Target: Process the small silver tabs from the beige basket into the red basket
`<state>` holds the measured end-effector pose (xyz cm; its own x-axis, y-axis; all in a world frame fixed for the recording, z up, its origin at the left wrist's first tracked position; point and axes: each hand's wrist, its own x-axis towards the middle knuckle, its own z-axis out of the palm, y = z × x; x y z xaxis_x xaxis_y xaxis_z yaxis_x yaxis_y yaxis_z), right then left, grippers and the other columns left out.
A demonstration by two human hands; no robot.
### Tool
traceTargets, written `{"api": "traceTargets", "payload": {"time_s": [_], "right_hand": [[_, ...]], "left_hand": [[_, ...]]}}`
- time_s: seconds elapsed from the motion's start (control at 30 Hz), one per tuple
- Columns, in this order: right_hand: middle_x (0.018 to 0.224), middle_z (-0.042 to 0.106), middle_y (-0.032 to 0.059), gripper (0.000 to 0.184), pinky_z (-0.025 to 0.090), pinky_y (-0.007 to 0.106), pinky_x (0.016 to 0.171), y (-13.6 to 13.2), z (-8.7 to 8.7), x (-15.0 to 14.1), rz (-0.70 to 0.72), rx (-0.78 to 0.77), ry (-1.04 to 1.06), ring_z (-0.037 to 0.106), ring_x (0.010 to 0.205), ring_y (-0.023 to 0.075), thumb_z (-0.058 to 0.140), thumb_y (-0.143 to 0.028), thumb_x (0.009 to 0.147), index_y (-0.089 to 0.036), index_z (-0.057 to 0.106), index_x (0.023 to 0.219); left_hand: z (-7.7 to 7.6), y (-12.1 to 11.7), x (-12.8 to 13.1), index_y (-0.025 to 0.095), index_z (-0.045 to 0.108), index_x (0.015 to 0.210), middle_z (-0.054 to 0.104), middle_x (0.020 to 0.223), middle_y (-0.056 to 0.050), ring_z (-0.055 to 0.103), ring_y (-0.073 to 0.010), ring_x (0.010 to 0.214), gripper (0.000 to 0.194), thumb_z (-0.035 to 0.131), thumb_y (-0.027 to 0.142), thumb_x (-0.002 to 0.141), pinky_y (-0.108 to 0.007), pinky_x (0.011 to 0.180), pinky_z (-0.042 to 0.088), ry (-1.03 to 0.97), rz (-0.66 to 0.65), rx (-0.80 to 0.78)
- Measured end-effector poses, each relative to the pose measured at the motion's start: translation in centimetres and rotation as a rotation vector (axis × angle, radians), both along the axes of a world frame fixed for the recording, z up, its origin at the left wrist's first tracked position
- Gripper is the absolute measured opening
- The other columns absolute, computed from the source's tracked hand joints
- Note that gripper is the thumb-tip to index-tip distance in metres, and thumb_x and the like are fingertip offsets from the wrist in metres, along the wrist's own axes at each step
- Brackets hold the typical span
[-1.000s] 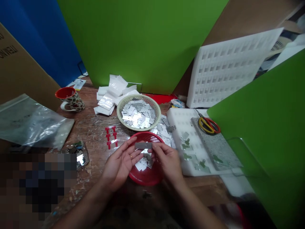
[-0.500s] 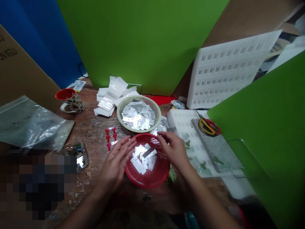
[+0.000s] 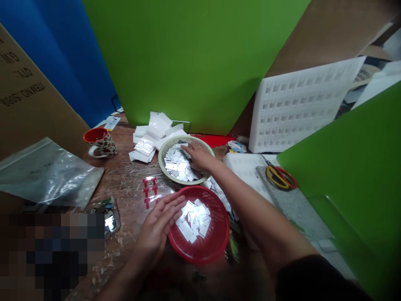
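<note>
My left hand [image 3: 163,218] is open at the left rim of a red plastic basket [image 3: 203,254], its fingers stretched out over the edge and holding nothing. A loose pile of small flat metal plates [image 3: 194,219] lies in that basket. Farther back, my right hand [image 3: 199,156] reaches into a cream perforated basket [image 3: 184,182] full of similar metal plates [image 3: 175,165]. Its fingers are spread over those plates, with some fingertips hidden among them. More metal plates [image 3: 216,190] lie on the table between the baskets and the white foam, partly behind my right forearm.
Several red T-shaped pieces [image 3: 145,192] lie left of the baskets, with white packets [image 3: 147,144] behind. A patterned mug [image 3: 103,144] and a plastic bag [image 3: 53,171] are farther left. Scissors [image 3: 280,177] rest on a grey slab [image 3: 283,205] at the right, near a white foam tray [image 3: 239,165].
My right hand has moved from the red basket's rim forward into the cream basket. A dark plate no longer shows on the red basket's pile. My left hand stays by the rim.
</note>
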<state>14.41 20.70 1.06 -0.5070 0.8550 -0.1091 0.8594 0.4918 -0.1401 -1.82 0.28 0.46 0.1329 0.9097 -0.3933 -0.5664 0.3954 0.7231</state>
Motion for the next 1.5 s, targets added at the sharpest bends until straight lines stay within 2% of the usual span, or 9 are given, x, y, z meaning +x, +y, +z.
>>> {"api": "traceTargets", "payload": {"time_s": [0.2,0.37,0.53,1.0,1.1,1.2,1.27,1.37,1.5], "right_hand": [[0.146,0.040,0.0130,0.067,0.043,0.042,0.094,2.1,-0.6,-0.4,0.137,0.078,-0.113,0.052,0.118,0.0321,0.053,-0.012,0.083,-0.029,0.033,0.145],[0.136,0.048,0.0199,0.059,0.043,0.043,0.092,2.5,-1.1,-1.0,0.118,0.195,-0.135,0.048,0.120,0.0343,0.040,-0.012,0.089,-0.016,0.027,0.146],[0.123,0.057,0.0219,0.040,0.045,0.041,0.086,2.6,-1.6,-2.3,0.076,0.257,-0.137,0.051,0.113,0.0333,0.028,-0.010,0.094,-0.006,0.048,0.128],[0.117,0.064,0.0154,0.036,0.046,0.033,0.083,3.0,-0.1,-0.5,0.125,0.296,-0.120,0.057,0.107,0.0256,0.037,-0.011,0.094,-0.015,0.055,0.125],[0.125,0.060,0.0143,0.037,0.048,0.035,0.083,0.5,1.3,0.5,0.159,0.334,-0.080,0.054,0.113,0.0260,0.037,-0.012,0.095,-0.017,0.052,0.128],[0.125,0.061,0.0095,0.034,0.051,0.033,0.079,-4.4,2.5,1.5,0.265,0.358,-0.023,0.054,0.113,0.0230,0.036,-0.013,0.097,-0.021,0.055,0.125],[0.121,0.064,0.0103,0.033,0.054,0.033,0.076,-8.3,2.8,1.9,0.493,0.417,0.127,0.055,0.112,0.0235,0.037,-0.015,0.097,-0.019,0.055,0.124],[0.120,0.063,0.0144,0.032,0.050,0.040,0.092,-13.4,2.4,2.2,0.693,0.389,0.208,0.053,0.116,0.0252,0.040,-0.016,0.097,-0.012,0.054,0.125],[0.125,0.061,0.0160,0.037,0.040,0.048,0.105,-17.0,1.6,2.3,0.557,0.299,0.263,0.051,0.122,0.0261,0.040,-0.014,0.096,-0.011,0.049,0.132]], "left_hand": [[0.1,-0.1,0.0,0.016,0.053,0.123,0.061,0.129,-0.015,0.054,-0.0267,0.122,0.038,0.059,0.028,0.088,-0.043,0.108,0.034,0.020,-0.040,-0.013],[0.1,0.1,-0.2,0.016,0.053,0.124,0.062,0.127,-0.016,0.056,-0.0274,0.120,0.039,0.059,0.028,0.087,-0.043,0.106,0.035,0.041,-0.047,-0.014],[0.1,0.3,-0.5,0.015,0.056,0.119,0.064,0.124,-0.016,0.057,-0.0262,0.117,0.033,0.057,0.028,0.088,-0.041,0.104,0.037,0.043,-0.047,-0.019],[0.4,0.8,-0.7,0.012,0.062,0.109,0.068,0.117,-0.017,0.060,-0.0279,0.115,0.025,0.059,0.024,0.087,-0.042,0.105,0.038,-0.052,-0.008,-0.067],[0.9,1.4,-0.7,0.008,0.061,0.112,0.064,0.123,-0.020,0.057,-0.0294,0.119,0.031,0.051,0.028,0.091,-0.042,0.105,0.038,-0.220,-0.028,-0.129],[1.2,2.2,-0.3,0.006,0.059,0.116,0.062,0.125,-0.022,0.056,-0.0308,0.120,0.042,0.045,0.038,0.093,-0.044,0.105,0.039,-0.425,-0.106,-0.230],[1.3,2.5,0.2,0.009,0.059,0.115,0.067,0.116,-0.019,0.062,-0.0301,0.112,0.043,0.047,0.043,0.092,-0.046,0.101,0.042,-0.526,-0.138,-0.298],[1.2,2.4,1.2,0.012,0.063,0.103,0.074,0.090,-0.008,0.070,-0.0201,0.086,0.032,0.047,0.038,0.093,-0.039,0.090,0.050,-0.604,-0.106,-0.407],[0.7,1.9,1.9,0.012,0.064,0.093,0.072,0.072,-0.003,0.069,-0.0132,0.068,0.027,0.044,0.029,0.095,-0.028,0.082,0.053,-0.638,-0.081,-0.524]]}}
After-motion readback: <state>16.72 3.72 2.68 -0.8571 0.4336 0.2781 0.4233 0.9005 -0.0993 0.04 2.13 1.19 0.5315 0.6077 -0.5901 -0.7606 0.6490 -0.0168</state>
